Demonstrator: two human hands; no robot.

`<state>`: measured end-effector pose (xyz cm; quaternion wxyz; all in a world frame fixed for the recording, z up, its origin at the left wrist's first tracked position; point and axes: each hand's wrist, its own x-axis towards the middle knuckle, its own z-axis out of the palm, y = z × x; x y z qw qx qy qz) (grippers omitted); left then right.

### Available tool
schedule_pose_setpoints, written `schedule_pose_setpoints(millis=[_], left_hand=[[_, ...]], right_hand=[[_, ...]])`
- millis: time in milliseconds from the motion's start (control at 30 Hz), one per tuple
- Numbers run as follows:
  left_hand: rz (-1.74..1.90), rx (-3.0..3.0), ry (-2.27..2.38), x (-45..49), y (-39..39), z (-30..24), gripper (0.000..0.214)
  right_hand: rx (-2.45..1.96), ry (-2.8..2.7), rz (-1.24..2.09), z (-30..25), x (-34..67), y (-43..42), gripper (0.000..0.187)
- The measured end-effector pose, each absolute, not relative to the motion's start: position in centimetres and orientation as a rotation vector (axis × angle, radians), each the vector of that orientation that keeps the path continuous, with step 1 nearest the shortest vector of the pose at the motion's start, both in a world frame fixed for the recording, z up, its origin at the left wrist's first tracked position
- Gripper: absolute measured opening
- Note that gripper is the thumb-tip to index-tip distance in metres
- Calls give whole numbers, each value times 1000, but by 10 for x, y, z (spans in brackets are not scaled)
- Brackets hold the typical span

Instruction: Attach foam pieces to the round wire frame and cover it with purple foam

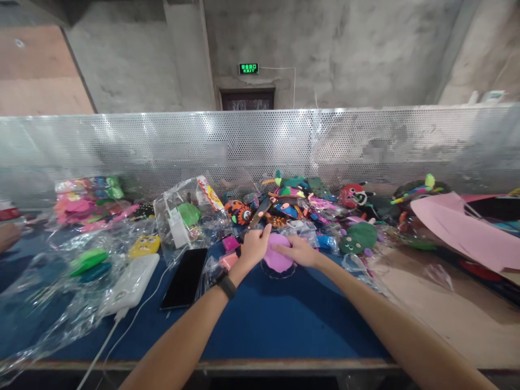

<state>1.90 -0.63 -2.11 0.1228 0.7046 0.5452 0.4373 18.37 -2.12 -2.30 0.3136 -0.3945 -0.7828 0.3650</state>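
A flat, roundish purple piece of modelling clay (279,261) is between my two hands above the blue table mat. My left hand (255,245) closes on its upper left edge, with the thumb pointing up. From the other side my right hand (301,251) grips it, thumb flat on top and its other fingers mostly hidden. A thin dark scalloped rim shows just below the purple clay; I cannot tell what it belongs to. Close to my left wrist lie a pink-orange clay block (228,261) and a magenta packet (230,243).
A black phone (184,279) and a white power bank (132,281) with a cable lie left. Colourful clay figures and plastic bags crowd the back. A dark green figure (359,237) and pink sheets (459,225) are right. Another person's hand (8,236) shows at far left.
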Motion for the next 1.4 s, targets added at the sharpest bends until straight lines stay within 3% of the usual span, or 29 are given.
schedule_pose_setpoints(millis=[300, 767, 967, 1167, 1400], left_hand=[[1360, 2116, 1520, 23, -10, -20, 59], [1249, 2016, 1683, 24, -7, -23, 70], [1227, 2062, 1625, 24, -11, -22, 70], [1209, 1990, 1694, 24, -10, -24, 72], [1207, 2037, 1645, 26, -13, -21, 70]], right_hand=[[-1052, -2133, 1003, -22, 182, -27, 43], [-1022, -2079, 811, -21, 179, -27, 43], [-1079, -2001, 907, -22, 180, -25, 46], [-964, -2072, 702, -20, 181, -25, 46], [-1001, -2027, 831, -26, 183, -19, 50]])
